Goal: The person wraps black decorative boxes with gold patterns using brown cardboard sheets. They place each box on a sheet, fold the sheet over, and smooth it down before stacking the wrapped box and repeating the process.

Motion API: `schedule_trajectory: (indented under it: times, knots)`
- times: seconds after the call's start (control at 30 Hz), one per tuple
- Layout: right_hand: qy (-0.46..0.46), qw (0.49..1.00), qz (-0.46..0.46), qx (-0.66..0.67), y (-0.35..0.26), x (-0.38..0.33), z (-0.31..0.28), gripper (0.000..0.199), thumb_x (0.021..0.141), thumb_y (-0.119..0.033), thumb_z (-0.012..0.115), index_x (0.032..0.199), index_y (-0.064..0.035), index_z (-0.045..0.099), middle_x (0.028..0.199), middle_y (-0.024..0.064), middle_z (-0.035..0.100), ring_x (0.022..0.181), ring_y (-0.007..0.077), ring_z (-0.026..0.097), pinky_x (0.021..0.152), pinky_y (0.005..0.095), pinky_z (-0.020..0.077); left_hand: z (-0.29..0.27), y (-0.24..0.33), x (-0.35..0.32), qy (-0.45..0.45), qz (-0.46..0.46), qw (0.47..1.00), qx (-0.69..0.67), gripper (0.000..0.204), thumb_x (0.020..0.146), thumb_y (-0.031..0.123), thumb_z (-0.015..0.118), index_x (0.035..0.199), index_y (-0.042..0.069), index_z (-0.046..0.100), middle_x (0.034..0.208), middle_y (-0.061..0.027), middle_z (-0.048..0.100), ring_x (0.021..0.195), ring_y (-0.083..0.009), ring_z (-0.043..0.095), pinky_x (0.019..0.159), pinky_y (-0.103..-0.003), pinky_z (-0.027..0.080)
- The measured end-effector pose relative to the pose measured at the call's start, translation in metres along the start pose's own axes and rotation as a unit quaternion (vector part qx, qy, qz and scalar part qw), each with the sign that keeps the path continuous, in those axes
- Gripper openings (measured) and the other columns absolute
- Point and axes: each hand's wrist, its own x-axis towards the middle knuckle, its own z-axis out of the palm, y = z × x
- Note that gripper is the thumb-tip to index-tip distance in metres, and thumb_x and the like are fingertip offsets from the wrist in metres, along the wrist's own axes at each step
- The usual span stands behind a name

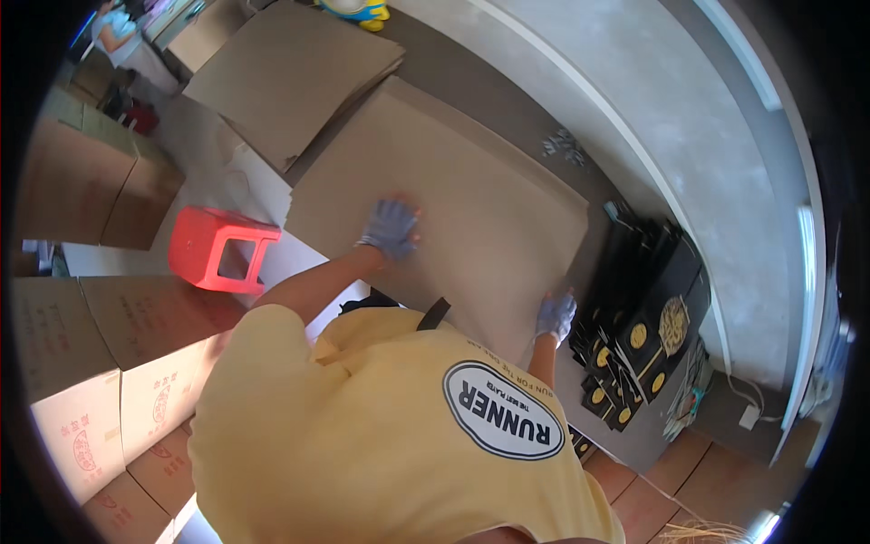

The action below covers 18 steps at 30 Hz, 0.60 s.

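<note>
Fingers spread, the left hand touches cardboard; for the right hand (at its edge), I can't tell.

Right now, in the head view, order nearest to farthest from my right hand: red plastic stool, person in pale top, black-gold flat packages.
1. Black-gold flat packages, just to its right.
2. Red plastic stool, left side.
3. Person in pale top, upper left.

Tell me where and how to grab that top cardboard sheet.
Probably by its right edge, from the right, where the gloved right hand is: the cardboard sheet lies flat, so its thin rim offers purchase; the left hand could steady its face.
</note>
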Motion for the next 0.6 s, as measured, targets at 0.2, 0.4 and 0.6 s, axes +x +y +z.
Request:
schedule_trajectory:
  times: [0.2,0.4,0.6]
  knots:
    - [-0.129,0.973,0.190,0.013,-0.034,0.026,0.015,0.055,0.087,-0.046,0.052,0.121,-0.0024,0.057,0.137,0.0215,0.049,0.126,0.0359,0.047,0.105,0.0417,0.0389,-0.006,-0.058,-0.030,-0.038,0.023,0.998,0.037,0.063,0.090,0.044,0.050,0.145,0.018,0.038,0.156,-0.0168,0.022,0.141,-0.0401,0.024,0.113,-0.059,0.018]
    - [0.058,0.990,0.091,-0.094,-0.016,0.016,0.026,0.049,0.085,-0.045,0.059,0.113,-0.0053,0.061,0.128,0.0188,0.057,0.111,0.0381,0.056,0.090,0.0437,0.0467,-0.005,-0.052,-0.025,-0.049,0.017,0.998,0.037,0.064,0.090,0.044,0.050,0.147,0.019,0.036,0.157,-0.0148,0.020,0.142,-0.0397,0.021,0.113,-0.060,0.017]
    - [0.064,0.979,0.186,-0.047,-0.014,0.038,-0.007,0.033,0.082,-0.040,0.066,0.096,-0.0103,0.070,0.088,0.0128,0.071,0.080,0.0337,0.067,0.072,0.0412,0.0507,0.005,-0.073,-0.021,0.011,0.039,0.999,-0.009,0.063,0.088,0.044,0.054,0.144,0.018,0.040,0.153,-0.0147,0.029,0.139,-0.0376,0.028,0.112,-0.055,0.023]
